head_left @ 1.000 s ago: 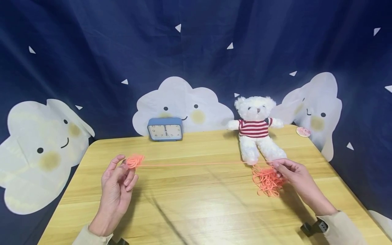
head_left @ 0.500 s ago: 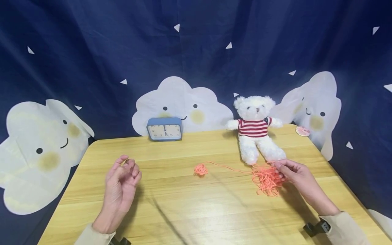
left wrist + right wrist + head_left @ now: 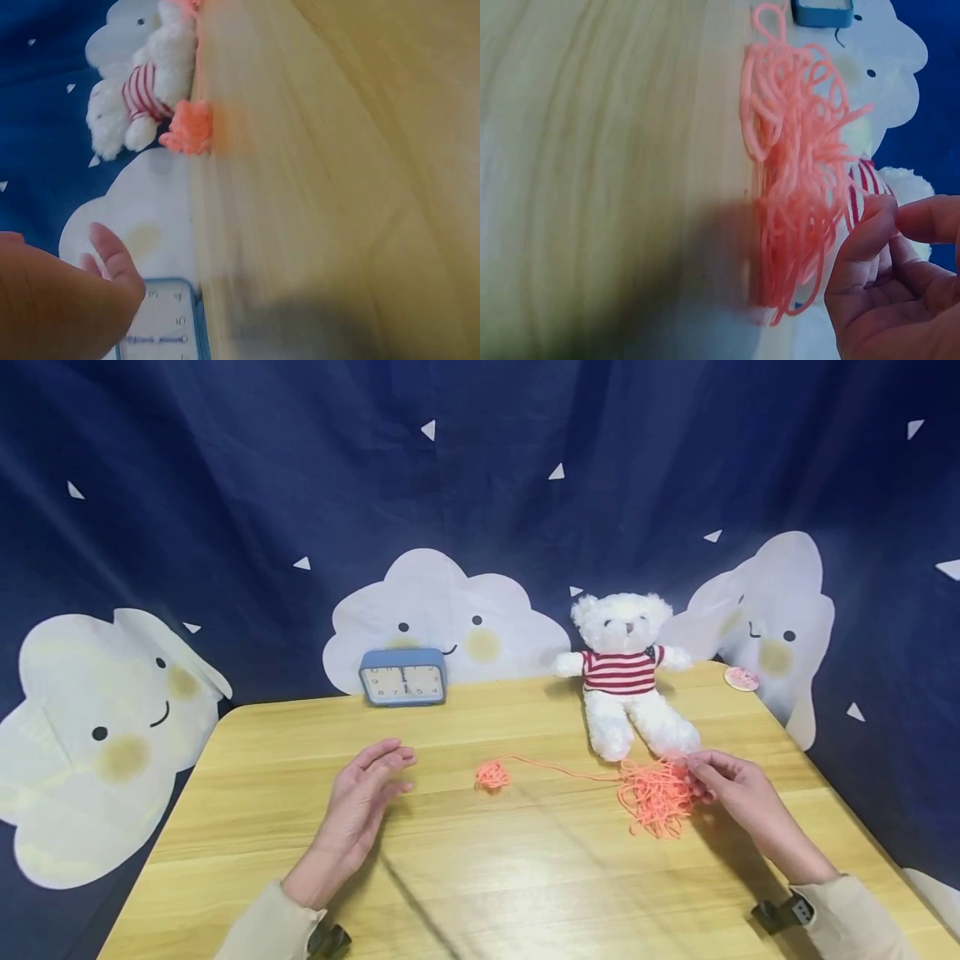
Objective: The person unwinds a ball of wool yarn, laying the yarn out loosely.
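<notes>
A loose heap of orange yarn (image 3: 656, 797) lies on the wooden table in front of the teddy bear's feet. Its right edge is where my right hand (image 3: 738, 789) is, thumb and forefinger pinching a strand; the right wrist view shows those fingertips (image 3: 889, 206) together beside the tangled yarn (image 3: 799, 157). A single strand runs left from the heap to a small ball of yarn (image 3: 492, 775) in mid-table. My left hand (image 3: 363, 797) is in the air left of that ball, fingers loosely extended and holding nothing. The left wrist view shows the small ball (image 3: 191, 127) apart from that hand.
The white teddy bear (image 3: 621, 672) in a red-striped shirt sits at the back right. A blue clock (image 3: 403, 678) stands at the back left edge. A round pink disc (image 3: 742, 678) is by the back right corner, before a dark blue cloud-print curtain (image 3: 480, 485).
My left hand has let go of the small yarn ball, which dropped to mid-table; the taut strand went slack. The left hand then moved right, fingers straightening. My right hand has barely moved.
</notes>
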Motion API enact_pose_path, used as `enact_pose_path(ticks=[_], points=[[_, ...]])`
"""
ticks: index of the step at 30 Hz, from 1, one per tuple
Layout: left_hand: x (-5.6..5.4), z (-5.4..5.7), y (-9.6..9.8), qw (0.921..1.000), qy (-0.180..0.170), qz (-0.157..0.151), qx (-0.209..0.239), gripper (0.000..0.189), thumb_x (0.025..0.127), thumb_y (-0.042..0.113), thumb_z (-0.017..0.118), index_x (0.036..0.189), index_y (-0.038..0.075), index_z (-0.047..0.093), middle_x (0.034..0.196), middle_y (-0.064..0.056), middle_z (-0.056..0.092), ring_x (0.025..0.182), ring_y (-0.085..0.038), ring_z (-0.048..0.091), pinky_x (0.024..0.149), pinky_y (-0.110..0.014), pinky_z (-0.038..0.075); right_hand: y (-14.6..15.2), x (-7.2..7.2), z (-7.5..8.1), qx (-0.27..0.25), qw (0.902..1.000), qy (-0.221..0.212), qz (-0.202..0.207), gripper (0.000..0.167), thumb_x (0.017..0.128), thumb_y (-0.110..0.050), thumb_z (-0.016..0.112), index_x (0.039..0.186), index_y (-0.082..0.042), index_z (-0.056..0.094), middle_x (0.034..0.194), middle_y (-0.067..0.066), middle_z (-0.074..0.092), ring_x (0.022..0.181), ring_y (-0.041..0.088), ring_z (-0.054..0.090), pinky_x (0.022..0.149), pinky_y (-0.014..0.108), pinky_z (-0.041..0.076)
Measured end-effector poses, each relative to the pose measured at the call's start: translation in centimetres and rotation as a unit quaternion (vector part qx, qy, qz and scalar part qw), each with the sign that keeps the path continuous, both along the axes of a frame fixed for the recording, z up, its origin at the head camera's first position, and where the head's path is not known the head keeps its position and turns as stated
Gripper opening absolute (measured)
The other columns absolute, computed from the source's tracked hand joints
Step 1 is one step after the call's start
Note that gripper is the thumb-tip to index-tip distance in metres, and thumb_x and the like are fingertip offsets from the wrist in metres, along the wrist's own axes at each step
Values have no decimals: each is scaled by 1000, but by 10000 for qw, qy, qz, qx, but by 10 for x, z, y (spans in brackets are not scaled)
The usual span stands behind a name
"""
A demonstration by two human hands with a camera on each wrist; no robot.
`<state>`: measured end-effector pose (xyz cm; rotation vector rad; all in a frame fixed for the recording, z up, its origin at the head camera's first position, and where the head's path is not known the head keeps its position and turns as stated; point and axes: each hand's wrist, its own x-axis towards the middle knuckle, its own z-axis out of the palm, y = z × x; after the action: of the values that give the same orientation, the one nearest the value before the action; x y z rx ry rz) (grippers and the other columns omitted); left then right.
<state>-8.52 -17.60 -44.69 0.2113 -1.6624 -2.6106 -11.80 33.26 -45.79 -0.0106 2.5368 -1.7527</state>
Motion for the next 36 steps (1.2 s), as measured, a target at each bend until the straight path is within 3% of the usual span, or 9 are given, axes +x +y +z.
enact_pose_path(ticks=[7,12,15,18,23,28,31,34,36], points=[[-15,-10,32,9929,-621,-375,-946,46,99,-2,73,142,-12,58,137,-21,68,105,-19,70,79,-28,62,6,0,-3,-78,9995,-292,-69,30,114,-19,62,117,9,73,86,0,72,70,12,62,58,27,56],[-21,-15,50,9797,-525,-832,-1745,56,99,9,79,147,-9,56,150,-28,57,128,-32,62,95,-35,59,4,2,-4,85,9992,-346,-156,28,113,-21,63,114,5,73,83,-3,69,68,12,60,57,28,56],[-25,-19,61,9696,-516,-965,-2187,63,95,12,84,148,-8,56,149,-26,57,135,-38,55,96,-35,58,3,2,-5,172,9991,-352,-168,30,113,-23,64,114,6,72,80,-4,66,67,12,59,55,30,55],[-28,-23,71,9619,-561,-1033,-2467,66,89,10,86,146,-8,58,143,-25,58,122,-35,58,84,-33,59,2,2,-4,224,9989,-370,-162,33,113,-25,64,116,7,71,81,-4,65,68,13,59,55,30,55],[-32,-27,83,9532,-573,-989,-2799,70,84,5,89,145,-5,58,138,-24,60,88,-21,60,67,-30,55,2,2,-4,181,9988,-426,-147,33,113,-24,63,118,7,71,82,-3,65,69,13,60,56,29,56],[-34,-29,92,9417,-579,-1086,-3130,66,82,6,91,139,-4,59,131,-20,60,88,-23,57,73,-33,56,5,2,-7,239,9983,-515,-137,31,114,-23,63,118,6,71,81,-2,65,67,14,59,55,29,56],[-37,-31,96,9240,-575,-1108,-3614,62,82,12,94,133,-4,63,119,-14,61,93,-24,53,75,-32,51,6,2,-8,279,9980,-549,-149,30,114,-23,63,117,6,72,82,-1,65,68,14,59,55,29,56],[-42,-32,99,9091,-636,-1075,-3974,54,83,13,92,128,-2,66,105,-9,61,79,-20,53,64,-28,48,6,2,-8,227,9981,-547,-151,30,114,-22,62,118,6,72,83,-1,67,69,14,60,56,29,56],[-46,-31,98,9133,-734,-1091,-3855,44,85,4,85,124,-3,67,96,-9,63,66,-16,52,53,-24,44,6,1,-7,182,9984,-527,-138,31,114,-22,62,119,6,72,84,-1,68,70,13,61,56,29,56]])
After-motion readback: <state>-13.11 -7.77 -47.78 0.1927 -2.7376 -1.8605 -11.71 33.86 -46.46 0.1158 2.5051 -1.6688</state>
